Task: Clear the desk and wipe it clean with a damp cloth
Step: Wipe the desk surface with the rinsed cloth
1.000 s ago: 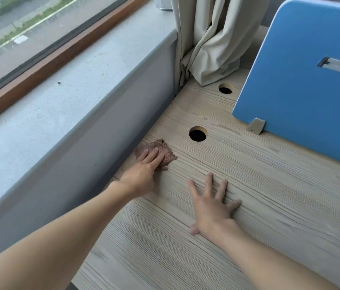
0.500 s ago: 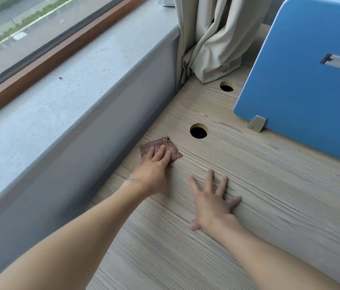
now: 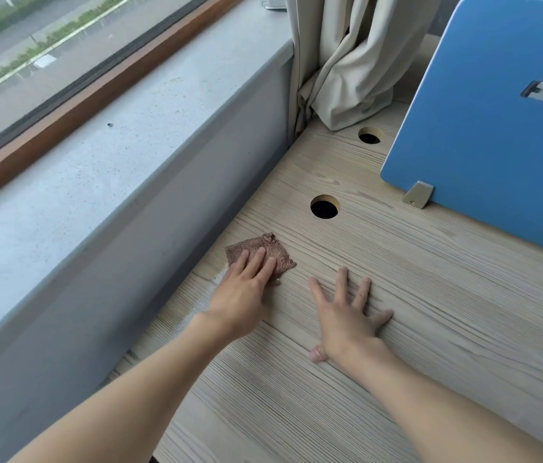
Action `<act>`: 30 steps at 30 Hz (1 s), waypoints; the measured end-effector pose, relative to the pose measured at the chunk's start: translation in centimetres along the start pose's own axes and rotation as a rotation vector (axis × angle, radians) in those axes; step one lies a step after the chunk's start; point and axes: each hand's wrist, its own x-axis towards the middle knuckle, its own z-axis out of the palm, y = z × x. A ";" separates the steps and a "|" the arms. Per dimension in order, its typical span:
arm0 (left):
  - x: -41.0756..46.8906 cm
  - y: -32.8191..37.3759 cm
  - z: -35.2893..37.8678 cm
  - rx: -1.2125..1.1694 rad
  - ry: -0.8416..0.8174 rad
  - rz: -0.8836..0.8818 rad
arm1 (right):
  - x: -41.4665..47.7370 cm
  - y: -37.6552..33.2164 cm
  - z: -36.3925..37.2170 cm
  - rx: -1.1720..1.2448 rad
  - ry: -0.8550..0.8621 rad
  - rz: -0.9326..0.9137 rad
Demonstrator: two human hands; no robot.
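A small brown cloth (image 3: 265, 249) lies flat on the pale wood-grain desk (image 3: 430, 312), close to the grey wall under the window sill. My left hand (image 3: 243, 290) presses on the cloth with straight fingers, covering its near half. Flat on the bare desk to the right of it lies my right hand (image 3: 347, 315), fingers spread, holding nothing. A wet streak shows on the wood just left of my left hand.
A round cable hole (image 3: 324, 207) sits just beyond the cloth, and a second cable hole (image 3: 369, 136) lies farther back. A blue divider panel (image 3: 497, 121) on a metal bracket (image 3: 417, 194) stands at the right. A beige curtain (image 3: 347, 68) hangs into the back corner. The grey sill (image 3: 96, 162) runs along the left.
My left hand has slid the cloth a little forward along the wall side of the desk, toward the near cable hole. My right hand has stayed flat in place.
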 end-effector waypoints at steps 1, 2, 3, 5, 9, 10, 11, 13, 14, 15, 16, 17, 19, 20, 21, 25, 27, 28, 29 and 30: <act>0.3 -0.7 -0.3 -0.031 0.001 -0.012 | 0.0 0.0 0.0 -0.003 0.003 0.000; 0.9 -1.6 -0.8 -0.064 0.002 -0.050 | 0.0 0.1 -0.1 -0.003 0.003 0.002; 1.5 -2.4 -1.2 -0.088 0.003 -0.103 | -0.1 0.1 0.0 0.001 -0.002 0.005; 2.0 -3.0 -1.4 -0.100 0.033 -0.173 | 0.0 0.1 0.0 0.005 0.001 0.004; 0.0 -2.4 0.1 -0.072 0.018 -0.114 | 0.0 0.0 0.0 0.008 0.004 0.001; -0.3 -2.8 0.1 -0.073 0.009 -0.095 | 0.0 0.1 0.0 0.013 0.002 0.000; -0.3 -3.4 0.0 -0.086 0.006 -0.093 | -0.1 0.0 0.0 0.013 0.000 0.000; 0.3 -3.4 -0.3 -0.099 0.022 -0.115 | 0.0 0.1 -0.1 0.007 0.008 0.005; 0.1 -2.7 -0.2 -0.094 0.017 -0.126 | -0.1 0.1 0.0 0.010 0.004 0.004; -0.2 -1.6 -0.1 -0.078 0.012 -0.110 | -0.1 -0.1 0.0 0.013 0.009 0.001; -0.8 -0.5 0.4 -0.049 0.009 -0.060 | -0.1 -0.1 0.0 0.016 0.013 0.000; -1.5 0.4 0.8 -0.019 -0.001 -0.004 | -0.1 0.0 0.0 0.019 0.018 -0.001; -2.6 1.0 1.1 0.006 -0.020 0.059 | -0.4 0.3 0.1 0.035 0.037 -0.010; -2.3 0.7 1.0 -0.007 -0.017 0.050 | -0.7 0.5 0.4 0.034 0.062 -0.023; -1.8 0.3 0.8 -0.022 -0.010 0.020 | -1.1 0.8 0.8 0.029 0.100 -0.040; -2.1 1.6 1.3 -0.004 -0.001 -0.021 | -2.6 1.3 3.1 0.051 0.119 -0.006; -3.9 2.6 2.2 0.029 -0.044 0.069 | -2.7 1.3 3.3 0.016 0.039 -0.001; -4.7 2.5 2.3 0.043 -0.062 0.098 | -2.7 1.2 3.3 0.006 0.024 0.001; -4.9 2.1 2.1 0.045 -0.066 0.105 | -2.6 1.1 3.3 0.002 0.026 0.005; -4.7 1.5 2.0 0.039 -0.052 0.086 | -2.6 1.1 3.2 -0.003 0.035 0.006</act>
